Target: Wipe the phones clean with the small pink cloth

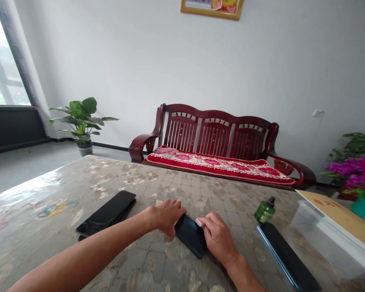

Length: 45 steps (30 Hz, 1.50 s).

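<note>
A dark smartphone (190, 236) lies on the patterned tabletop (152, 263), its screen facing up. At its left edge, my left hand (170, 215) is closed with fingers and thumb gripping the phone's side. My right hand (217, 235) is closed at the phone's right edge. Between its fingertips shows a small whitish thing (200, 222), too small to name, touching or just above the screen. A green bottle (265, 210) with a black top stands to the right. Beside it lies another dark phone (287, 257) with a blue edge.
More black phones (109, 213) lie overlapping at the left. At the right edge are a clear plastic box (325, 235) with a tan folder (337, 215) on it and purple flowers (359, 172). Beyond the table stands a red wooden bench (214, 134); a potted plant (83, 119) is back left.
</note>
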Tool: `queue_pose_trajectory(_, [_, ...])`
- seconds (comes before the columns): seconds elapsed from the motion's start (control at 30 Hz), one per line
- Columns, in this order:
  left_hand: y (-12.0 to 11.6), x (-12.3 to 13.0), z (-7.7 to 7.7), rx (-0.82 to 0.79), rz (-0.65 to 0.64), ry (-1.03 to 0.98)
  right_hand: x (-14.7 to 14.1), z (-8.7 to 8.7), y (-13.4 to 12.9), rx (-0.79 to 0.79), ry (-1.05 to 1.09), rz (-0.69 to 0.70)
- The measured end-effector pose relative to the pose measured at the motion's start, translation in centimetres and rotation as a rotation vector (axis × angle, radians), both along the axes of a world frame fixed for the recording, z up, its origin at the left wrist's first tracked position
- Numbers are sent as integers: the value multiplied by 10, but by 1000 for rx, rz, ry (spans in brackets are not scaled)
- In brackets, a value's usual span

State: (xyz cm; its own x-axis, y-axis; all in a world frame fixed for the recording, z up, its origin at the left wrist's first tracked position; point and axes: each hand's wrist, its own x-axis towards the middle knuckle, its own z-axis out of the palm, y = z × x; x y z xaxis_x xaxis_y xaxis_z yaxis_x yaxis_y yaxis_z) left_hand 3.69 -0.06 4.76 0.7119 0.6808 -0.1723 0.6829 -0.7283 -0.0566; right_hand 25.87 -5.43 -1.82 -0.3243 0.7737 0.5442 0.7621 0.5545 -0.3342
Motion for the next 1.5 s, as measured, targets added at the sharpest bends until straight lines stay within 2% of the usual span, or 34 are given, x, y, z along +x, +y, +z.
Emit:
queue_pose_trajectory(0.17, [-22,-13,-12,29,203,-87,-4,1,-7,18,-5,-9])
queue_pose_trajectory(0.33, [-40,-26,-30,33,300,-254,-10,-1,-13,42,-40,-7])
queue_pose_trajectory(0.47, [-46,-41,-43,10,298,-385,-13,-3,-13,15,-59,-75])
queue_pose_trajectory(0.6, [-46,-51,-50,-21,312,-456,-19,-3,-12,-12,-85,-112])
queue_pose_trajectory(0.83, [-46,-51,-56,-28,320,-497,-54,9,-16,-133,-191,22])
queue_pose_trajectory(0.97, [-46,-52,-59,-32,313,-510,-57,17,-16,-170,-266,96])
queue_pose_trajectory(1.03, [-46,-53,-60,-35,305,-520,-51,19,-13,-174,-301,66])
queue_pose_trajectory(1.13, [-45,-53,-60,-38,295,-536,-46,21,-6,-174,-309,-66])
queue_pose_trajectory(1.27, [-43,-51,-58,-29,277,-551,-64,16,-3,-143,-271,-180])
queue_pose_trajectory(1.4, [-43,-50,-57,-20,249,-541,-87,13,-12,-124,-250,-56])
queue_pose_trajectory(1.5, [-44,-50,-59,-9,248,-536,-84,15,-17,-150,-273,-20])
